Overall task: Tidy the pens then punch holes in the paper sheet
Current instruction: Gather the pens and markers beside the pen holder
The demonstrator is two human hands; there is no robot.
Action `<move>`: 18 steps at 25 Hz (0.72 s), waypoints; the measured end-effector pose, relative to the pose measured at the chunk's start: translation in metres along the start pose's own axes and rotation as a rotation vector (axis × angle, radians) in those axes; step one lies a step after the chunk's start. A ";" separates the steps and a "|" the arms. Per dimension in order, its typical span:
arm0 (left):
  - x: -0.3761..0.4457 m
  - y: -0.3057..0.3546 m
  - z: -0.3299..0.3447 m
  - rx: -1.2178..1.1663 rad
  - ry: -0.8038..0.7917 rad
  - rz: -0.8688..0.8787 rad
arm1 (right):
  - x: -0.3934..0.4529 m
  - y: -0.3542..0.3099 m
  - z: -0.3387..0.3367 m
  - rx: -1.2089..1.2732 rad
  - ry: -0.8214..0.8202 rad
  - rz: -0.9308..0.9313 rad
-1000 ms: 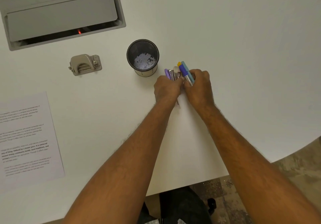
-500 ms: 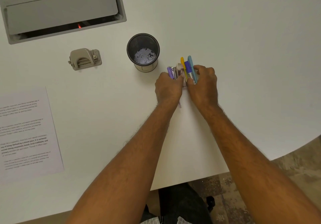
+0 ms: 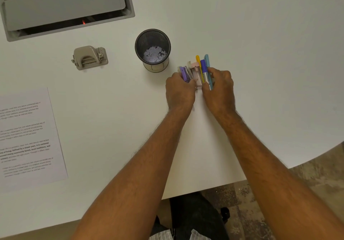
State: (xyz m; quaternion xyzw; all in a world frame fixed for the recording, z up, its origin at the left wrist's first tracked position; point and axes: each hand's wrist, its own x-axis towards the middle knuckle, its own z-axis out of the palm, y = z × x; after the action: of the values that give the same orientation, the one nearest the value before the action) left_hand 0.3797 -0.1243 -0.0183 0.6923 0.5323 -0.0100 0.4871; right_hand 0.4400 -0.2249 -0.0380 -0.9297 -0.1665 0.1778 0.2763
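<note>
Paper sheet (image 3: 28,139) lies flat at the far left of the white table (image 3: 260,35), its left edge cut off by the frame and its printed lines too blurred to read; behind it, a grey hatch (image 3: 65,7) set into the table runs off the top and left, with a small red light (image 3: 84,23) showing in its dark slot; the beige hole punch (image 3: 90,57) sits between the hatch and the sheet, well apart from both hands; next to its right stands the black mesh pen cup (image 3: 152,49), upright, with pale flecks at its bottom that I cannot identify. Just right of the cup lies the bundle of pens (image 3: 195,71) on the table, side by side and pointing away from the person; only their far ends show (purple, pink, yellow, dark blue and light blue), the near ends being hidden under the fingers, so their number is hard to tell. The left hand (image 3: 179,92) presses in on the purple side of the bundle, fingers curled against it; the right hand (image 3: 218,89) closes on the blue side, thumb and fingers around the light blue pen; together they squeeze the pens between them.

Compared with half a second ago, the hands and pens hold much the same place beside the cup; a second ago the blue pens were tilted across the bundle, and now they lie straight and parallel with the rest.
</note>
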 end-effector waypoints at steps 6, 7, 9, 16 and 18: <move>-0.004 -0.007 -0.005 -0.042 0.003 0.038 | -0.005 -0.001 -0.001 0.007 -0.010 -0.024; -0.005 -0.009 -0.006 -0.048 -0.003 0.041 | -0.006 -0.002 -0.002 0.001 -0.009 -0.022; -0.007 -0.011 -0.009 -0.052 -0.007 0.057 | -0.008 -0.005 -0.002 -0.028 0.001 -0.019; -0.017 -0.036 -0.036 -0.012 -0.010 0.094 | -0.027 -0.024 0.001 -0.047 0.155 -0.028; -0.023 -0.049 -0.054 -0.034 0.001 0.113 | -0.041 -0.034 0.006 -0.024 0.212 -0.052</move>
State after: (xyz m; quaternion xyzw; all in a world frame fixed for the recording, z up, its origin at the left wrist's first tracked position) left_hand 0.3060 -0.1063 -0.0103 0.7129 0.4927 0.0270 0.4984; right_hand 0.3941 -0.2116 -0.0132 -0.9420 -0.1624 0.0693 0.2855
